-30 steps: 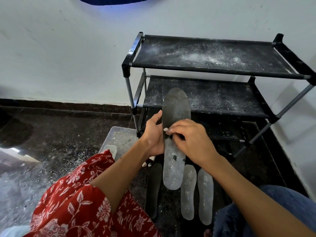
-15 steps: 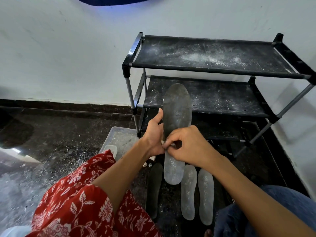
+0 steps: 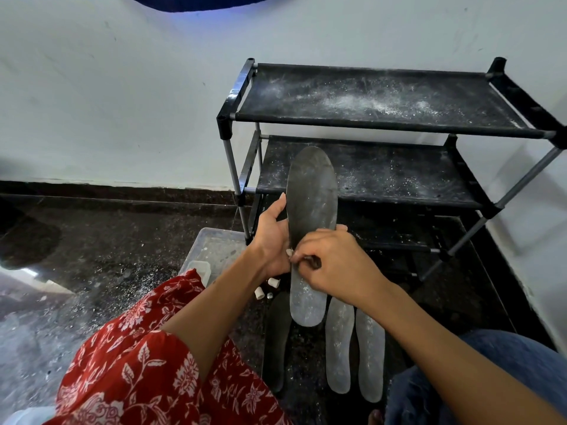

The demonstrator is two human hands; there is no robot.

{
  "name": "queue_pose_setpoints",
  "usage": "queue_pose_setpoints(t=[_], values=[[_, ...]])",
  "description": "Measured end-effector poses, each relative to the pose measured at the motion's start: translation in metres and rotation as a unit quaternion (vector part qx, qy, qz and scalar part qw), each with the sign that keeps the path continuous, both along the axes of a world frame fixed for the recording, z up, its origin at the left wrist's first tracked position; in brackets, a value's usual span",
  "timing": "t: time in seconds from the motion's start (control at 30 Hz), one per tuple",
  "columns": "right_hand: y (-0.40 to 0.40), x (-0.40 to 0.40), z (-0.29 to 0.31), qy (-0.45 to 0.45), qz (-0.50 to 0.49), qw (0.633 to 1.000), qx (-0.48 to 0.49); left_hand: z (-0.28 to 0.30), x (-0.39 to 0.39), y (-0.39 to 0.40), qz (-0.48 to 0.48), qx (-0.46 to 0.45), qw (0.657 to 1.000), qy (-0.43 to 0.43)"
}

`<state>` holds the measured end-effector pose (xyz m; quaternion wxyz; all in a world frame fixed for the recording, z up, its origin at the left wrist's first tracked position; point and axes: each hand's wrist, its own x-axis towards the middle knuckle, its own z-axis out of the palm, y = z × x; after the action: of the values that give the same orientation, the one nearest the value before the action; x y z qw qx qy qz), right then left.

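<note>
A long dark grey shoe insole [image 3: 311,194], dusted with pale powder, is held up in the air in front of the person, between their knees and a black metal-framed shoe rack [image 3: 368,124]. Its broad toe end points up and away over the rack's middle shelf, and its paler heel end hangs down toward the floor. The left hand [image 3: 273,240] grips the insole's left edge at the waist, with the thumb lying up along that edge. The right hand [image 3: 334,262] is curled over the insole's narrow middle, its fingertips pinched together against the surface close to the left hand. Whether they nip some small thing there cannot be told. On the dark speckled stone floor [image 3: 122,240] below lie three more insoles side by side: a dark flat insole [image 3: 276,342] on the left and two pale grey powdered insoles [image 3: 339,345] to its right. Two small white cylinders [image 3: 259,292] sit near the left wrist, just beside a clear plastic tub [image 3: 214,250] that stands at the foot of the rack.
</note>
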<state>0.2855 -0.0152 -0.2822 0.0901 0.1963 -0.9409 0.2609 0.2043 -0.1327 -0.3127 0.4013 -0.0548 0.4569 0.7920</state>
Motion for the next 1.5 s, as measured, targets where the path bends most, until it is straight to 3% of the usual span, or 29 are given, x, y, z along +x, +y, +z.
queue_pose_setpoints(t=[0.2,0.5,0.7,0.97,1.13,1.33,1.5], values=[[0.005,-0.005,0.004,0.086,-0.070,0.993,-0.030,0.000,0.004,0.001,-0.028,0.014,0.999,0.017],[0.000,-0.001,0.001,-0.028,0.007,0.999,0.020,0.000,0.001,0.000,-0.008,0.032,0.999,0.016],[0.012,-0.008,0.006,0.142,-0.124,0.981,-0.050,-0.002,0.002,0.004,-0.012,0.031,0.999,0.028],[0.004,-0.003,-0.004,0.011,-0.056,0.998,0.019,-0.004,-0.001,0.002,0.021,0.014,0.999,0.044],[0.006,-0.004,0.001,0.103,-0.098,0.989,-0.032,-0.002,0.000,0.003,0.013,0.016,0.998,0.057],[0.004,-0.001,-0.003,0.015,-0.057,0.998,0.023,-0.004,0.000,0.000,0.014,0.007,0.999,0.049],[0.008,-0.002,-0.001,0.072,-0.062,0.995,-0.008,-0.002,-0.001,-0.004,-0.017,0.024,0.999,0.042]])
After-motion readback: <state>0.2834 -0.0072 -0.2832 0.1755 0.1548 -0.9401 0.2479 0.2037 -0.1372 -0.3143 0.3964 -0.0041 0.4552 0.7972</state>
